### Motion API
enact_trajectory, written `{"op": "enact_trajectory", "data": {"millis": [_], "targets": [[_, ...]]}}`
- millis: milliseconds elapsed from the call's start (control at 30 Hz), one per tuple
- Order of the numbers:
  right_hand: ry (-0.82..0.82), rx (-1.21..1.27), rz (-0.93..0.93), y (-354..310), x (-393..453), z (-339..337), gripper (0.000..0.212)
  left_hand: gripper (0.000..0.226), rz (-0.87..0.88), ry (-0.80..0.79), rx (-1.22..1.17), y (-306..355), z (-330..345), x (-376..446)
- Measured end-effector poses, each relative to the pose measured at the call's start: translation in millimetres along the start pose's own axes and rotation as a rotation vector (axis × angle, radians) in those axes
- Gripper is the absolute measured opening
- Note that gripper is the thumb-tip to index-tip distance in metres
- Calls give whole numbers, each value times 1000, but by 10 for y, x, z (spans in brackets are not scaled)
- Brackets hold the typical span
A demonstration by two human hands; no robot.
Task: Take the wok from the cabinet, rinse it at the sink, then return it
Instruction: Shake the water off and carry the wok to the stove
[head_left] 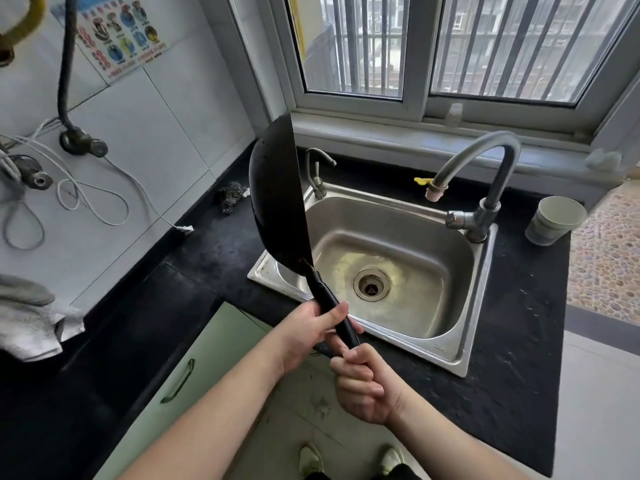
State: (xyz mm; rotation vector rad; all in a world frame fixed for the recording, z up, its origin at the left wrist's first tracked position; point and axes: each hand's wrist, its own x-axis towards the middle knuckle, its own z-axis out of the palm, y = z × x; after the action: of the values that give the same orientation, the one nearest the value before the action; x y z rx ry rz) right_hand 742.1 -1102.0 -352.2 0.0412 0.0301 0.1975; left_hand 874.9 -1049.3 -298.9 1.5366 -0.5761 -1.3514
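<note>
A black wok (pixel 275 199) stands on edge, tilted upright over the left rim of the steel sink (pixel 460 271), its rim facing right. Its black handle runs down toward me. My left hand (pixel 308 332) grips the handle partway up. Just below it, my right hand (pixel 363 386) is curled round the handle's end. The grey curved faucet (pixel 485 164) arches over the sink's back right; no water is seen running. A pale green cabinet door (pixel 194 368) with a handle sits below the counter on the left.
Black countertop (pixel 519 358) surrounds the sink. A steel scourer (pixel 231 197) lies at the back left, a small second tap (pixel 317 174) stands at the sink's back corner, and a grey cup (pixel 554 220) sits at the right. Cables hang on the tiled wall; a cloth (pixel 27 320) lies far left.
</note>
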Motion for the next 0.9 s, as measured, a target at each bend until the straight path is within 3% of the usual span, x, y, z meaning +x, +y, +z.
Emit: {"op": "enact_trajectory", "data": {"millis": [300,700,800,900], "targets": [[-30,-55,31,12,-66,27,12,56,10,16,1,-19,68,-45],[5,-117,27,93,-127,74,12,46,8,42,43,-25,123,-202],[75,-204,-3,107,-164,101,17,38,7,58,-15,-35,156,-237],[249,-366,-46,122,-213,193,21,37,-18,60,-57,-52,205,-264]]}}
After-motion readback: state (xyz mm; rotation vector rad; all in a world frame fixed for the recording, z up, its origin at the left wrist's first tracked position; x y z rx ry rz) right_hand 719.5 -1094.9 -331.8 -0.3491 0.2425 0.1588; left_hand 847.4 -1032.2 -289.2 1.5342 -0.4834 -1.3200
